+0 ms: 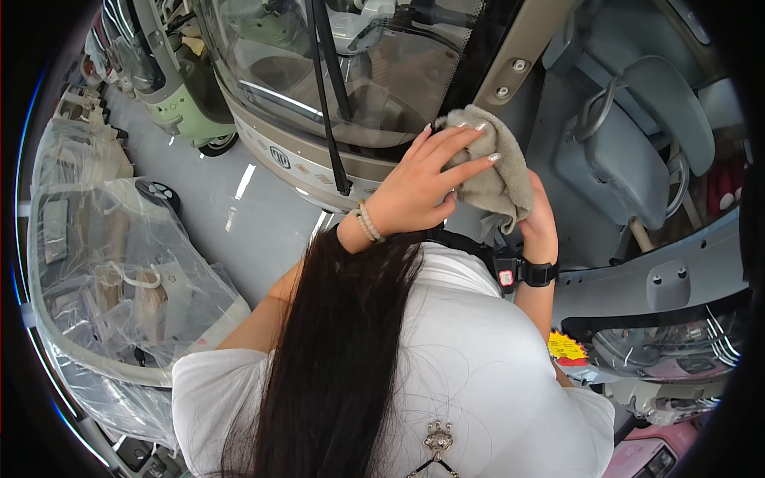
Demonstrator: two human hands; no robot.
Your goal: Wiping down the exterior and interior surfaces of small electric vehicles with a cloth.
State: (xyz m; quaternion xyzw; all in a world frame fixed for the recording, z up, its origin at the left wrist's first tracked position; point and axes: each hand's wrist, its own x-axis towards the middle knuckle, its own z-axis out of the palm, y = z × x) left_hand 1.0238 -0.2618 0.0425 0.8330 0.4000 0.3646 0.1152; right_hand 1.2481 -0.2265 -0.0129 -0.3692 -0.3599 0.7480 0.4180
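A grey-beige cloth (pixel 502 161) is bunched up between my two hands, just in front of a small vehicle's windshield edge. My left hand (pixel 425 170), wearing a beaded bracelet (pixel 366 221), lies over the cloth's near face with its fingers spread and pressing into the folds. From the other side my right hand (pixel 538 206) holds the cloth; most of its fingers are hidden behind the fabric. A black band with a device (pixel 535 273) is on the right wrist. Beyond the hands stand the windshield (pixel 281 71) and its black wiper (pixel 326 101).
An open cabin with grey seats (pixel 627 161) lies to the right. Another vehicle wrapped in clear plastic (pixel 119 275) stands at left, and a green one (pixel 185 113) is farther back. Shiny grey floor (pixel 239 221) runs between them. A yellow-and-red tag (pixel 566 348) bears writing.
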